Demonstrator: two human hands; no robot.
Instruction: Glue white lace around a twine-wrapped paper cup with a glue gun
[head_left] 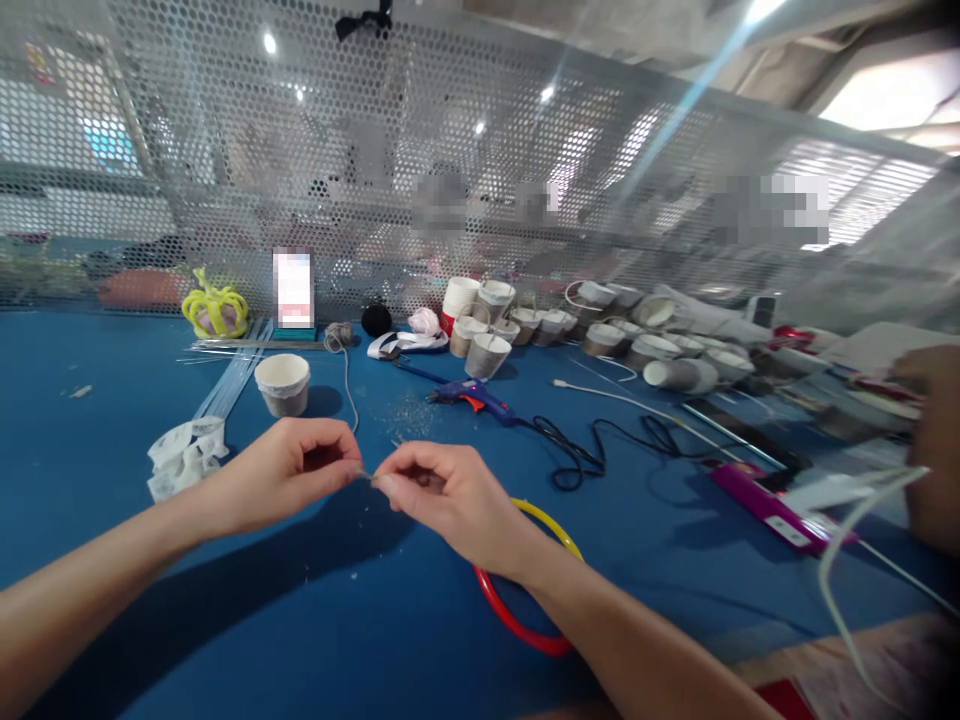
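Note:
My left hand (300,465) is closed in a pinch at the middle of the blue table. Its fingertips nearly meet those of my right hand (450,495), which is pinched too. A short bit of thin grey yarn (365,474) shows between the two pinches. A strand from a small grey yarn ball (339,336) runs down behind my left hand, where I lose sight of it. Just beyond my left hand stands a paper cup (283,385) wrapped in grey yarn, upright. Beneath my right wrist lies a red and yellow ring (517,625), partly hidden.
Crumpled white material (187,455) lies left of my forearm. A blue glue gun (476,397) rests past my right hand, its black cord trailing right to a purple power strip (776,508). Several wrapped cups (656,348) crowd the back. Another person's arm (934,440) is at right.

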